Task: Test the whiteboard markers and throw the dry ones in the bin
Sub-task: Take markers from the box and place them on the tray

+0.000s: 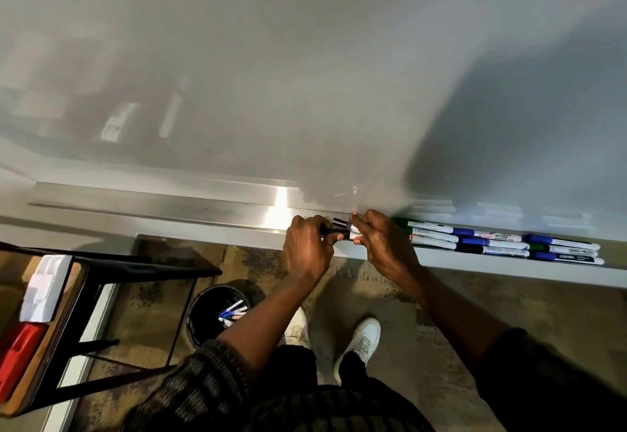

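Both hands pinch one black marker over the whiteboard tray: the left hand grips its dark cap end, the right hand its white barrel. Light, stiff and smooth, it likely wants a firm pinch on either side of the cap seam. More markers lie right; the bin stands below left, with discards inside.

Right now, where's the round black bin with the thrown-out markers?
In the head view, the round black bin stands on the floor at lower left of centre, beside the black-framed table and just left of the left forearm, below the whiteboard's metal tray.
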